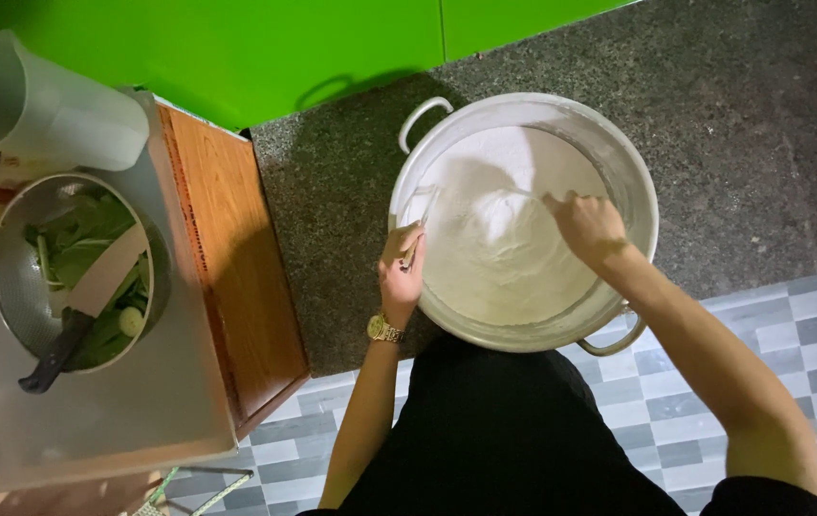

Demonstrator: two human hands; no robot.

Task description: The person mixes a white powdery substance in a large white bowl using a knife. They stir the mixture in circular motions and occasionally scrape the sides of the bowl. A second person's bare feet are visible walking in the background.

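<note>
Both hands work inside the big metal pot [638, 182] of white batter [504, 239]: left hand [401, 268] grips a utensil at its near rim, right hand [588, 225] clenched over the batter, seemingly stirring; steady circling comes next

Pot rim [638, 182] rings both hands; floor [762, 115] around open.

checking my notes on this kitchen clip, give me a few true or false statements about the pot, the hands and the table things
1. The big metal pot stands on the floor and holds a white mass. True.
2. The left hand wears a gold watch. True.
3. The right hand rests outside the pot. False: it is inside, on the white mass.
4. The metal bowl on the table holds red fruit. False: it holds green leaves and a knife.
5. A white jug lies beside the bowl. True.
</note>
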